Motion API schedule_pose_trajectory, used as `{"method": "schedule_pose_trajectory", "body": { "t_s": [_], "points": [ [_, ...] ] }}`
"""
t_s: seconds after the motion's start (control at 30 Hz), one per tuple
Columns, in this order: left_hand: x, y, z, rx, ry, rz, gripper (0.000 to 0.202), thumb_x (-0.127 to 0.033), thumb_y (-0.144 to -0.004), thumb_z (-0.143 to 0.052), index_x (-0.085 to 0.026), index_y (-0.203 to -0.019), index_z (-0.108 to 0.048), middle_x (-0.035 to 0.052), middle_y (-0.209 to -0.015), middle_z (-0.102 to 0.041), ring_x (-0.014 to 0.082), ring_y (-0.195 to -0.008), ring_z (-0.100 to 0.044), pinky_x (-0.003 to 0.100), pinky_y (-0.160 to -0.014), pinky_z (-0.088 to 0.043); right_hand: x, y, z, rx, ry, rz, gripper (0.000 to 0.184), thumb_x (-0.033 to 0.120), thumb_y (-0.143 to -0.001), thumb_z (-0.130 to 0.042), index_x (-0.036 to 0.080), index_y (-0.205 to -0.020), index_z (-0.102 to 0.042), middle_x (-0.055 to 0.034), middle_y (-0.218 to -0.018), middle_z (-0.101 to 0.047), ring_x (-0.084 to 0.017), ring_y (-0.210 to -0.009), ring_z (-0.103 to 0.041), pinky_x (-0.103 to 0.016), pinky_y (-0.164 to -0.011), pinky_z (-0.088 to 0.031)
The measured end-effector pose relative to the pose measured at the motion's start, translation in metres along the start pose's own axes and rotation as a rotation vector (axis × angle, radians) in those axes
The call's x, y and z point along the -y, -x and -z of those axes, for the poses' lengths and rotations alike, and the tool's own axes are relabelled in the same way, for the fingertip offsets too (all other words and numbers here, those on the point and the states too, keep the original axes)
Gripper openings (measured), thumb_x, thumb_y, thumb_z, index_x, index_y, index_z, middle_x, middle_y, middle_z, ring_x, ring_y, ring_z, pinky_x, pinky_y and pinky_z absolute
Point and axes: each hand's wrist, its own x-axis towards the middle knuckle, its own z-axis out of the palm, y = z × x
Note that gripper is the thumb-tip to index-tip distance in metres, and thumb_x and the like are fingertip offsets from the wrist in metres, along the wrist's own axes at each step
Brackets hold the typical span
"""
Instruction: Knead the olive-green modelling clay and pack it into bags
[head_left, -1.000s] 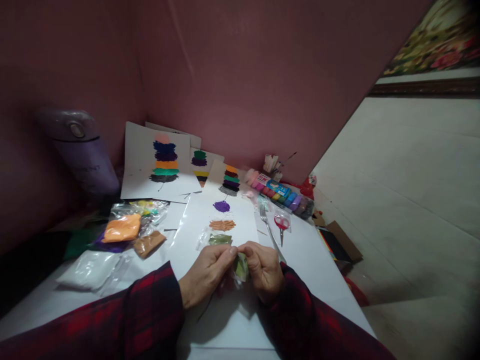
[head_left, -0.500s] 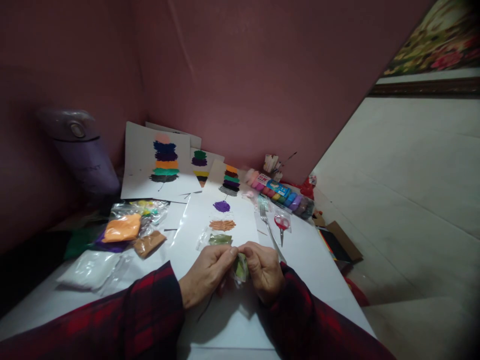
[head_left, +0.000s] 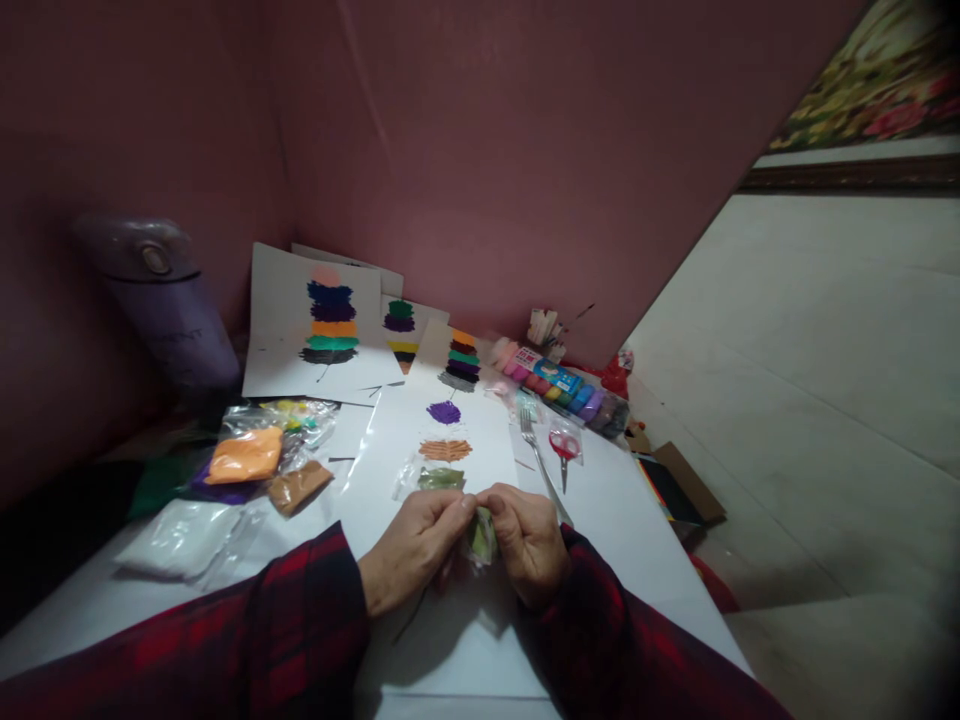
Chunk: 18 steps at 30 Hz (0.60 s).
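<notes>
Pinched between my left hand [head_left: 421,552] and my right hand [head_left: 527,545] is a small clear plastic bag of green clay [head_left: 481,540]. Thumbs and bent fingers of both hands meet at its upper edge, and the bag hangs below them. Just beyond my fingers, a flat piece of green clay in plastic [head_left: 441,479] lies on the white paper [head_left: 390,430]. Above it on that sheet are a ridged orange-brown clay piece [head_left: 445,450] and a purple textured clay patch [head_left: 444,412]. A thin dark line shows beneath my left hand.
At right lie a fork [head_left: 534,440], red-handled scissors [head_left: 564,455] and a pack of coloured clay [head_left: 562,385]. Left are an orange clay bag [head_left: 244,456], a brown clay packet [head_left: 300,488], a white clay bag [head_left: 176,538] and a purple bottle [head_left: 172,325]. Decorated sheets [head_left: 277,310] lean against the wall.
</notes>
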Motion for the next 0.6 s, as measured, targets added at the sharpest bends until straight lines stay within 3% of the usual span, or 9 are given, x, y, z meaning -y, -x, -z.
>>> {"method": "schedule_pose_trajectory", "body": {
  "t_s": [0.6],
  "points": [
    [0.0013,-0.0002,0.0000,0.007,-0.020,0.016,0.057,-0.067,-0.089,-0.040,-0.018,-0.060,-0.047,-0.0006,-0.042,-0.048,0.0107,-0.037,-0.045,0.021,-0.040,-0.031,0.0006,0.0000,-0.0007,0.000,0.006,0.007,0.044,0.033,-0.103,-0.034,0.018,-0.068,-0.055,-0.0018,-0.060,-0.054,-0.013,-0.054,-0.052,-0.025,-0.053,-0.040]
  ]
}}
